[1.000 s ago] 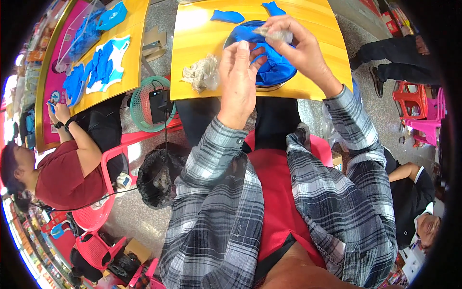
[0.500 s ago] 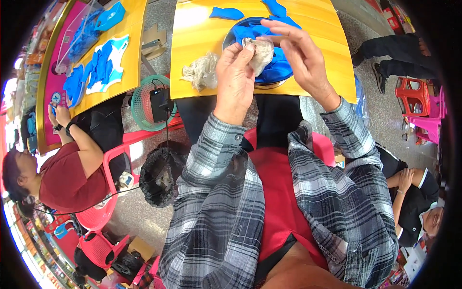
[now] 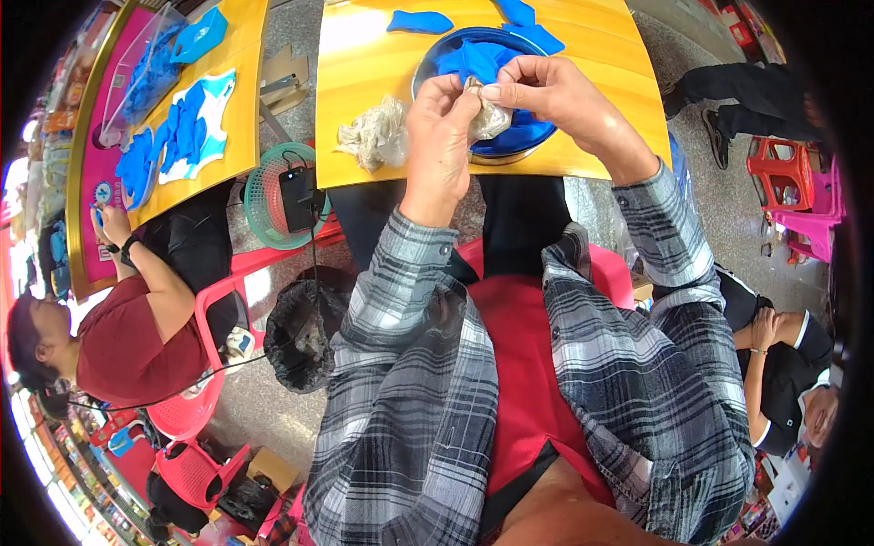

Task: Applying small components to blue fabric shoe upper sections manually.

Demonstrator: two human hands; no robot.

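Between my two hands, above a round metal basin (image 3: 522,157), is a crumpled beige piece of thin, film-like material (image 3: 490,122). My left hand (image 3: 439,155) pinches its left side with thumb and fingers. From the right, my right hand (image 3: 575,102) pinches its upper edge, the fingertips close to those of the left. Blue cloth pieces (image 3: 473,60) fill the basin, partly hidden by my hands. Left of my left hand, a heap of similar beige crumpled material (image 3: 375,133) lies on the yellow table (image 3: 364,73).
Several loose blue pieces (image 3: 419,21) lie past the basin. A teal basket (image 3: 264,196) and a black-lined bin (image 3: 305,341) stand to the left. A co-worker in a dark red shirt (image 3: 137,341) sits at another table. Red and pink stools (image 3: 780,177) are at right.
My right hand, raised with spread fingers before, has come down and now pinches the beige piece. My left hand keeps its hold. The view has shifted slightly.
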